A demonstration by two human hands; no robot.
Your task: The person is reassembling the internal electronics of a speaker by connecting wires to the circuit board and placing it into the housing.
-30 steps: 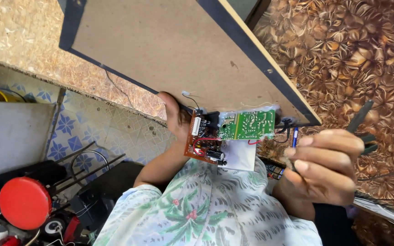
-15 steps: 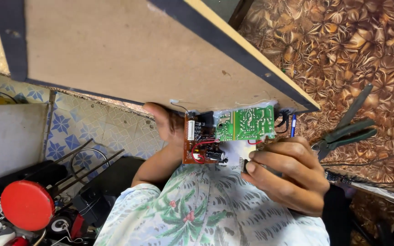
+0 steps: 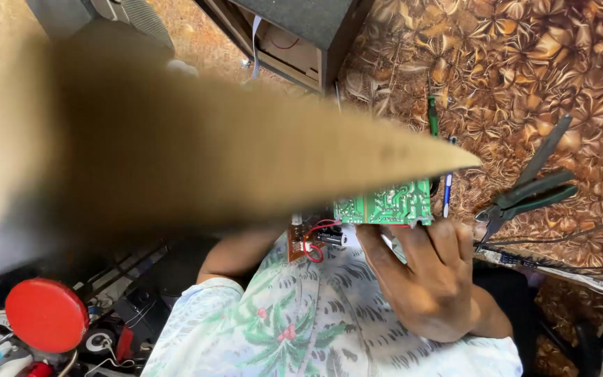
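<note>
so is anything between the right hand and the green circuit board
Nothing visible: the right hand has its fingers up against the lower edge of the green circuit board. The blurred brown panel covers the board's upper part.

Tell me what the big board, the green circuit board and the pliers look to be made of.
Big board: likely matt brown hardboard or fibreboard, though blurred.
Green circuit board: rigid laminate, glossy green coating with pale traces.
Pliers: dark metal jaws, with green handles that look like plastic or rubber sleeves.
</note>
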